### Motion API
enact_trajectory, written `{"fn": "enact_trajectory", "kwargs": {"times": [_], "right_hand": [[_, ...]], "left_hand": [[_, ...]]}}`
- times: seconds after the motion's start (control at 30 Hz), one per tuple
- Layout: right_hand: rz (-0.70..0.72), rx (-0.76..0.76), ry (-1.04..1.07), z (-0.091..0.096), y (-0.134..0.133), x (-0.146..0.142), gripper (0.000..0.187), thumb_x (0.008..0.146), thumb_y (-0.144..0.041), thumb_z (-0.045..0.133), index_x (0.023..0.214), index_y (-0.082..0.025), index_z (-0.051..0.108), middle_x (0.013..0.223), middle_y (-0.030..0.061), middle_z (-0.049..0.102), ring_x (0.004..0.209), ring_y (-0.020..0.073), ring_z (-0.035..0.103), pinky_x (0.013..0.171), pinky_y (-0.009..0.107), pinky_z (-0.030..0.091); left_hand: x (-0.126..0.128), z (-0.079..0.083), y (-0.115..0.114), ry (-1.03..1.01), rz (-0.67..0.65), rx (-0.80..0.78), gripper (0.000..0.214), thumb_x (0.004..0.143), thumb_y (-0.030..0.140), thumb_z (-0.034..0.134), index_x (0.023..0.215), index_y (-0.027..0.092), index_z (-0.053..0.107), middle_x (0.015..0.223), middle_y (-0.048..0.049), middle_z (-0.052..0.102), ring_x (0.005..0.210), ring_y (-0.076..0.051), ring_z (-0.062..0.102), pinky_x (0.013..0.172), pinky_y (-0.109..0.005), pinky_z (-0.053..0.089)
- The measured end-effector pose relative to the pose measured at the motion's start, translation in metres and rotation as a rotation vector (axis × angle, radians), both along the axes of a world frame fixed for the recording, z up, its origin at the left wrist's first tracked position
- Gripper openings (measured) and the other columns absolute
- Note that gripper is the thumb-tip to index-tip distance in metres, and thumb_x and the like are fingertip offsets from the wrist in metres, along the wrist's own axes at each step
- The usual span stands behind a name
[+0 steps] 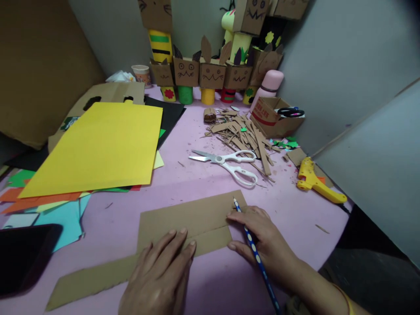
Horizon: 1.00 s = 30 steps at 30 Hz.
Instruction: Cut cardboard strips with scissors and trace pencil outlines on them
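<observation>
A brown cardboard rectangle (183, 218) lies on the table in front of me. A long narrow cardboard strip (95, 278) overlaps its near side and runs out to the left. My left hand (160, 271) rests flat over both pieces, fingers stretched and slightly spread. At the right ends of the cardboard, my right hand (262, 236) has thumb and index finger touching the edges. A blue pencil (254, 249) with pale dots is tucked in that hand, tip pointing away from me. Beyond the cardboard lie white-handled scissors (226, 162) with blades apart.
Yellow sheet (101, 148) and coloured papers (65, 223) lie left, near a dark phone-like device (26, 258). Cardboard scraps (246, 131), a small box (272, 118), a pink bottle (271, 85) and a yellow glue gun (316, 183) sit right. Cardboard animal figures (211, 74) stand behind.
</observation>
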State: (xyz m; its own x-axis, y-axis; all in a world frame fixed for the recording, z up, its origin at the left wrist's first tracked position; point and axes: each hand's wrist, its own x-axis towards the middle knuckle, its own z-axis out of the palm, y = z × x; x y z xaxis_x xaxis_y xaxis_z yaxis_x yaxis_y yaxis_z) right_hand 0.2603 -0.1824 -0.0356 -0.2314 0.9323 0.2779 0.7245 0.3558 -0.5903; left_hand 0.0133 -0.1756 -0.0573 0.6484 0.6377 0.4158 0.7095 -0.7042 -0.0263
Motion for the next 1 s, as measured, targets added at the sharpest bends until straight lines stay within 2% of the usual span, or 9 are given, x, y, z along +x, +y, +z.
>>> {"fn": "enact_trajectory", "kwargs": {"times": [0.3, 1.0], "right_hand": [[0.009, 0.001, 0.018, -0.0005, -0.0004, 0.0001, 0.038, 0.076, -0.018, 0.066, 0.11, -0.023, 0.05, 0.101, 0.0091, 0.064, 0.095, 0.0281, 0.054, 0.082, 0.047, 0.039], [0.004, -0.018, 0.008, 0.0001, 0.0002, 0.0004, 0.036, 0.076, -0.017, 0.065, 0.109, -0.022, 0.052, 0.101, 0.0087, 0.065, 0.093, 0.0271, 0.055, 0.081, 0.044, 0.039]], "left_hand": [[0.0024, 0.0054, 0.0009, -0.018, 0.011, 0.001, 0.03, 0.088, 0.027, 0.043, 0.108, 0.019, 0.064, 0.115, -0.0096, 0.066, 0.102, -0.028, 0.061, 0.078, -0.047, 0.053], [0.004, 0.0041, 0.0013, -0.037, -0.005, 0.009, 0.029, 0.087, 0.026, 0.044, 0.107, 0.016, 0.063, 0.112, -0.0133, 0.066, 0.1, -0.031, 0.062, 0.072, -0.051, 0.056]]}}
